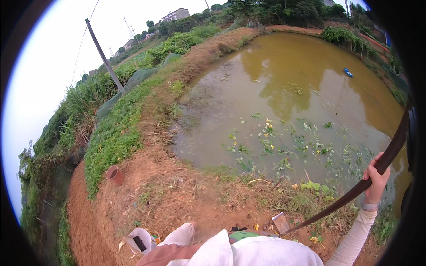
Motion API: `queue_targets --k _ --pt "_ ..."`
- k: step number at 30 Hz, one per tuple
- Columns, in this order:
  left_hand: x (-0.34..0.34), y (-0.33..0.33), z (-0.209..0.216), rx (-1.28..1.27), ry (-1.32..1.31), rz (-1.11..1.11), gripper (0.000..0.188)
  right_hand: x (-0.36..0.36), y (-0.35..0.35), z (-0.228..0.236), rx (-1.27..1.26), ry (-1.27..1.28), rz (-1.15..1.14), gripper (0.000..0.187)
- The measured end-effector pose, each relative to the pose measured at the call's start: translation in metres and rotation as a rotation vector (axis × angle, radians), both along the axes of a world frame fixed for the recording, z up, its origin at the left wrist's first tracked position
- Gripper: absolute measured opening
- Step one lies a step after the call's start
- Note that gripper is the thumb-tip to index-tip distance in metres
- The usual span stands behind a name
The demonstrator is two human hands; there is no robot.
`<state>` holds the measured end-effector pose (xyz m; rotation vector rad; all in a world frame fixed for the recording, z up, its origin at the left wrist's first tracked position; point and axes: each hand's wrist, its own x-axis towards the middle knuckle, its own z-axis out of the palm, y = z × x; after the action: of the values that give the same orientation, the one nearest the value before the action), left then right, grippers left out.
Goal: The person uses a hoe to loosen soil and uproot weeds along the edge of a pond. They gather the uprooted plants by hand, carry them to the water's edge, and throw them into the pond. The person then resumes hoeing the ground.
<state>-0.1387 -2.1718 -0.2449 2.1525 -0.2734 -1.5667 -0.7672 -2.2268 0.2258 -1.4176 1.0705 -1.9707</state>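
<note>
My right hand is closed round the long dark handle of a hoe. The handle slants down to the left, and its flat, rectangular metal blade is by the bare soil near my body. My left arm, in a pale sleeve, reaches forward low over the dirt. The left hand at its end is small and blurred, so its fingers cannot be made out. Beside that arm stands a white open container with a dark object in it.
A murky pond with floating leafy vines lies ahead. A blue floating device is far right. A reddish-brown bucket stands on the bank at left. Green netting and a leaning pole line the left side.
</note>
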Motion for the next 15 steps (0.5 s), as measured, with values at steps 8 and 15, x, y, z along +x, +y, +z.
queue_targets --k 8,15 --pt "-0.018 -0.225 0.271 -0.903 -0.324 -0.044 0.072 0.015 0.002 0.002 0.013 0.049 0.055 0.029" --pt "-0.055 -0.158 0.123 -0.375 -0.147 -0.144 0.042 -0.004 0.028 -0.001 -0.022 0.022 0.019 0.029"
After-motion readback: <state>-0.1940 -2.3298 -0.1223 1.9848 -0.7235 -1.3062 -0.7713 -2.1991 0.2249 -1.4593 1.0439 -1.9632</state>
